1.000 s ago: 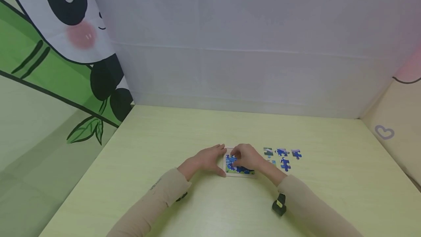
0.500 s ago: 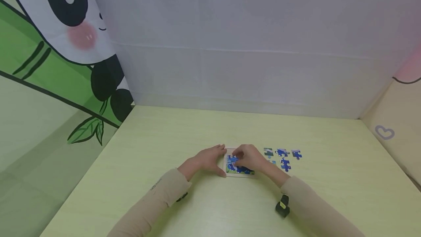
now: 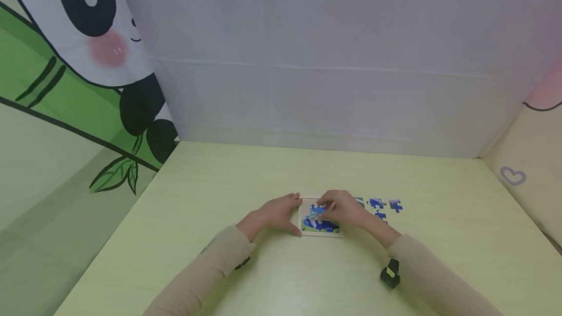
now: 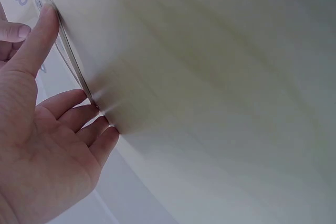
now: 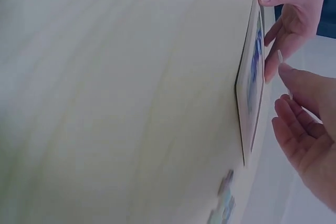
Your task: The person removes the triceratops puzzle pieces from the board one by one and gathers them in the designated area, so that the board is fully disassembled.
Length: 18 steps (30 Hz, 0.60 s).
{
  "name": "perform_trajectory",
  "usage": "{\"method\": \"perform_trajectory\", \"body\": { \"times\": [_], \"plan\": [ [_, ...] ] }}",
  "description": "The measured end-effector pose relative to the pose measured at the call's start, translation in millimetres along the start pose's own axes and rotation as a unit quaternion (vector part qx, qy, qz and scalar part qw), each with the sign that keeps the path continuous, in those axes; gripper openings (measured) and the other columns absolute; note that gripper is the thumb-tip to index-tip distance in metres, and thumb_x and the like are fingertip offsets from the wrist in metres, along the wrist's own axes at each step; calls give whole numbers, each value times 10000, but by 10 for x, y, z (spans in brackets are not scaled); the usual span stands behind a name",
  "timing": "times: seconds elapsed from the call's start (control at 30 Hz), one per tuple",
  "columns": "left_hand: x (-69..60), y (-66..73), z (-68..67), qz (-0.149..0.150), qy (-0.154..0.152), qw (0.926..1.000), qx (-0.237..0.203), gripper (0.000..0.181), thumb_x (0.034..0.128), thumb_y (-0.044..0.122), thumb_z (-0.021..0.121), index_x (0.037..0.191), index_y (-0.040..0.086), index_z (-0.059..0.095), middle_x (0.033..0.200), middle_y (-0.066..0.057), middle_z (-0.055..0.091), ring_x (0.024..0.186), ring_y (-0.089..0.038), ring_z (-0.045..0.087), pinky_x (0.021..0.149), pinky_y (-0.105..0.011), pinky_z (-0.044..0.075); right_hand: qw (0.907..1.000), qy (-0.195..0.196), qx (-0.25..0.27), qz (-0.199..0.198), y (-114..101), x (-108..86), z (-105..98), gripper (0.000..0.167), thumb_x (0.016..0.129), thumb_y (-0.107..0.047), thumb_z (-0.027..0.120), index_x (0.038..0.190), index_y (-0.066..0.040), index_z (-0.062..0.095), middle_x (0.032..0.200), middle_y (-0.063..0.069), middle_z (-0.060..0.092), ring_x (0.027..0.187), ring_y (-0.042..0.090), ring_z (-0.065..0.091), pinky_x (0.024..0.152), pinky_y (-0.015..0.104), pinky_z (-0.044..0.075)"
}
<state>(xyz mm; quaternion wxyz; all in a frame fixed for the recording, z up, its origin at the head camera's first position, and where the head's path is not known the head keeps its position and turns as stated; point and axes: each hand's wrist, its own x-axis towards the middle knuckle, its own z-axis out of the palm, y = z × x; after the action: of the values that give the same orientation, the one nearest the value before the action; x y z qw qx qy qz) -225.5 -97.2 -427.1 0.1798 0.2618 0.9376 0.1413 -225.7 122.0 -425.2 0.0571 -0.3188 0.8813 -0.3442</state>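
Observation:
A small puzzle tray (image 3: 322, 236) with a pale frame lies on the table, part of a blue and green picture set in it. My left hand (image 3: 276, 212) rests against its left side, thumb at the near corner and fingers at the far one. Over the tray, my right hand (image 3: 344, 208) pinches a puzzle piece (image 3: 314, 215) between thumb and fingers. The right wrist view shows that puzzle piece (image 5: 280, 56) nearly edge-on, held above the tray (image 5: 248, 103). My right fingers hide part of the picture.
Several loose puzzle pieces (image 3: 376, 203) lie on the table right of the tray, some partly hidden by my right hand. A pale cloth wall (image 3: 329, 87) stands at the table's back, and a panda-printed cloth (image 3: 105, 52) hangs at the left.
My right hand has shifted slightly right and up from the tray, and a piece now shows tilted in its fingers. It now covers more of the loose pieces. My left hand stays put.

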Motion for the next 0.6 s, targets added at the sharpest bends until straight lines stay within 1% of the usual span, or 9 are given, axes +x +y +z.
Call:
{"method": "perform_trajectory", "body": {
  "times": [0.17, 0.33, 0.6],
  "plan": [
    [-17, 26, -18, -4, -11, 10000, 22, 911, 675, 435, 763, 1395, 67, 345, 1480, -96, 238, 1358, -256, 213, 1091, -399, 231, 10000, 57, -37, -68, 47, -118, -155, 273, 768, -101, 715, 1015, -1, 657, 940, 59, 652, 784, 128, 583, 653, 213, 512],
    [-29, 47, -33, 42, 7, 10000, 24, 909, 673, 422, 768, 1392, 58, 347, 1477, -103, 240, 1357, -257, 214, 1092, -395, 227, 9992, 235, -310, -103, 142, -284, -319, 255, 768, -67, 705, 1005, 15, 656, 946, 73, 651, 777, 135, 586, 639, 223, 511],
    [-15, 25, -25, 11, 27, 10000, 12, 907, 675, 428, 765, 1395, 68, 346, 1481, -97, 237, 1359, -259, 208, 1089, -403, 235, 9970, 444, -597, 222, 311, -560, -557, 265, 768, -67, 702, 1012, 24, 651, 940, 63, 643, 785, 140, 588, 644, 245, 505]
  ]
}}
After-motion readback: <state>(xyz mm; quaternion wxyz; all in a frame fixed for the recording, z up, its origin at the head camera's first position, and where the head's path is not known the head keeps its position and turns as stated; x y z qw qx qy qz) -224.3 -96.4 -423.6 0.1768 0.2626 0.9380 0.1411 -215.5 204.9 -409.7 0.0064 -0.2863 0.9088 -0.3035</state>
